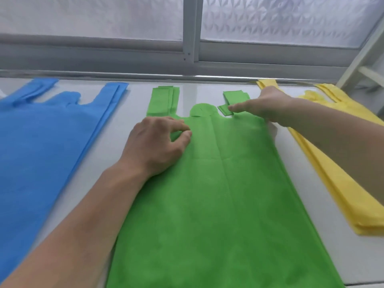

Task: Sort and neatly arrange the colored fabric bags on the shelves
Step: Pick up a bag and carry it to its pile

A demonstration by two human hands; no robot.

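Head view, looking down along both bare forearms onto a white shelf top (135, 100)

Left hand (158, 142) reaching in from the lower left, palm down on the upper left part of the flat green nonwoven fabric bag (207, 194); fingers curled, thumb and forefinger meeting in a pinch on a small fold of the green cloth just below the bag's left handle strap

Right hand (266, 104) stretched in from the right edge, forearm crossing over the stack of yellow fabric bags (342, 177); one finger extended leftward, tip pressed down on the folded-over end of the green bag's right handle strap (the remaining fingers blurred and turned away, so whether curled or straight cannot be told)

Green bag lying lengthwise in the middle of the shelf, handles toward the frosted window (270, 17), bottom edge cut off by the frame

Flat blue fabric bag (41, 152) to the left, apart from the green one, running off the left edge; yellow stack to the right, lower corner cut off, its left handle partly hidden behind the right hand
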